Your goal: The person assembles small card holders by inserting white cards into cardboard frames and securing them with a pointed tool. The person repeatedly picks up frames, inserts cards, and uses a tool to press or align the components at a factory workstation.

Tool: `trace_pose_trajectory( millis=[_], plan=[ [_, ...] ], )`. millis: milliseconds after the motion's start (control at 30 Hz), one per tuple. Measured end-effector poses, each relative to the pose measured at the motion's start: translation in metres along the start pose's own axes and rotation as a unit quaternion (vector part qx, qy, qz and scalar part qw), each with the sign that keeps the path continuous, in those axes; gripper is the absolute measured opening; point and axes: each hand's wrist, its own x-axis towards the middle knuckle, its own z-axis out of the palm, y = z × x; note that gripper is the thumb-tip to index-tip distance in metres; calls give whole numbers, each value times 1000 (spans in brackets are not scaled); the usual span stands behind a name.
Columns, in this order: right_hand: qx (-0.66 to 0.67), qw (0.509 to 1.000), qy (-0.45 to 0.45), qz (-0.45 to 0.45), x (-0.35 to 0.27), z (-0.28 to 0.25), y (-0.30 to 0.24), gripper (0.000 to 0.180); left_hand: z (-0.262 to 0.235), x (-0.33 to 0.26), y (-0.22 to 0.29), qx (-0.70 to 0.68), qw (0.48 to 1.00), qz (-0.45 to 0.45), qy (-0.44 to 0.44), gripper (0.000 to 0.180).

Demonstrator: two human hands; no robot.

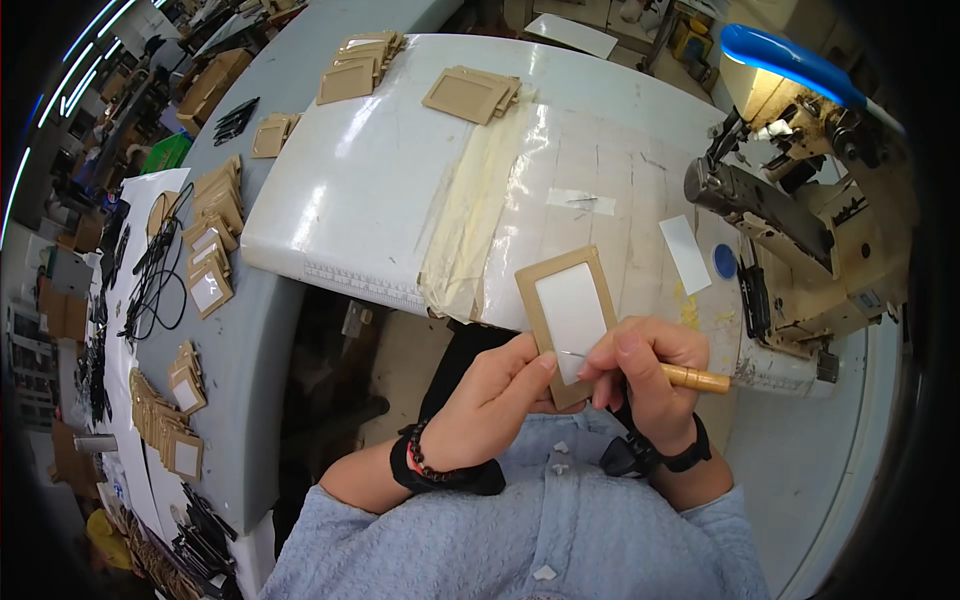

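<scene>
A tan card holder (535,296) with a white panel in its window is tilted up in front of my body. My left hand (490,400) grips its lower left edge, thumb lying on the front. Between the fingers of my right hand (652,368) is an awl with a wooden handle (697,379); its thin metal tip points left across the lower part of the white panel. Whether the tip touches the panel or only passes over it, I cannot tell. The right fingertips are close against the holder's lower right edge.
A sewing machine (770,215) stands at the right under a lamp with a blue shade (790,62). On the white table (340,190) lie stacks of tan holders (470,95), a white strip (684,255) and a blue disc (724,261). More holders (208,260) and black cords (160,270) cover the left table.
</scene>
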Motion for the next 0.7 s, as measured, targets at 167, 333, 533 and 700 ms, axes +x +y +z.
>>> trace_pose_trajectory(
  millis=[167, 333, 533, 700],
  plan=[
    [14, 1000, -8, 14, 1, -2, 2, 27, -3, 0, -2, -2, 1000, 2, 1, 30],
    [12, 1000, -18, 17, 2, -1, 3, 26, -3, 1, 0, 6, 1000, -7, 6, 30],
    [3, 1000, -25, 18, 2, 0, 2, 25, -3, -1, 2, 7, 1000, -7, 3, 30],
    [10, 999, -27, 20, 3, 0, 1, 24, -2, 0, 3, 18, 1000, -5, 2, 30]
  ],
)
